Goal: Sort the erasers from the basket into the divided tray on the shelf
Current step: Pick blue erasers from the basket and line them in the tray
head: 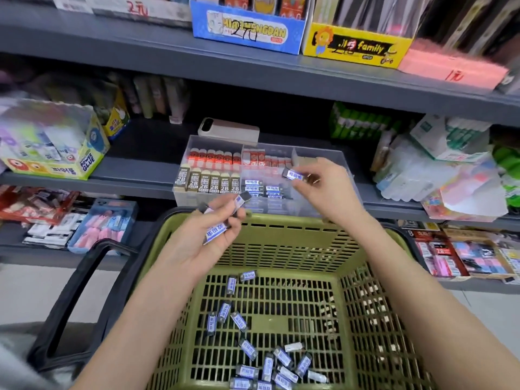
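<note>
A green slotted basket [292,237] sits in front of me with several blue-and-white wrapped erasers [247,347] scattered on its bottom. My left hand [202,235] holds a small bunch of these erasers [215,230] above the basket's far rim. My right hand [323,181] pinches one blue-label eraser [292,174] over the clear divided tray [337,156] on the shelf. The tray holds rows of red-label erasers [213,159], 2B erasers [208,182] and blue-label erasers [261,188].
A pink phone [229,130] lies behind the tray. A glue box [53,147] stands on the shelf at the left, packaged goods [439,167] at the right. The basket's black handle [76,294] hangs at the left. Boxes line the upper shelf [253,63].
</note>
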Tool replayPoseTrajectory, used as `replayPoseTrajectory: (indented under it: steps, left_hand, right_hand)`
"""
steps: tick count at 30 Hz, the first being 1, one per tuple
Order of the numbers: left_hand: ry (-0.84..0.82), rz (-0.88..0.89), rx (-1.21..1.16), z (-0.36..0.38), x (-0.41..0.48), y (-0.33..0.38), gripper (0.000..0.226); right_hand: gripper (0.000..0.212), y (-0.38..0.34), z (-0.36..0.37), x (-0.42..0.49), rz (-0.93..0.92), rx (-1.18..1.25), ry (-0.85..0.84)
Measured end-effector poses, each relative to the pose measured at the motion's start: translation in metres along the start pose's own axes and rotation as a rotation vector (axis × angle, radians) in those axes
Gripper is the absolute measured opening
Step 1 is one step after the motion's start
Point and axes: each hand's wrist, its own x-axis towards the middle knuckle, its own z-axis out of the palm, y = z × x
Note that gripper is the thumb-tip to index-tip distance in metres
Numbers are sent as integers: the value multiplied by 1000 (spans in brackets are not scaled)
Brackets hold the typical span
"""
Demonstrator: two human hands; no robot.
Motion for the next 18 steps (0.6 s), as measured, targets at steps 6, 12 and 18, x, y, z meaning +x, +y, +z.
replayPoseTrajectory:
  steps: [6, 12, 18]
  left_hand:
    - [38, 452, 349, 17, 21, 18, 15]
    - [51, 552, 456, 13, 33, 21, 6]
    - [16, 579, 512, 8, 38, 18, 15]
  right_hand:
    - [14, -17, 18, 48, -186, -649, -284]
    - [19, -11, 21, 59, -213, -661, -324]
    - [17, -1, 27, 52, -238, -638, -325]
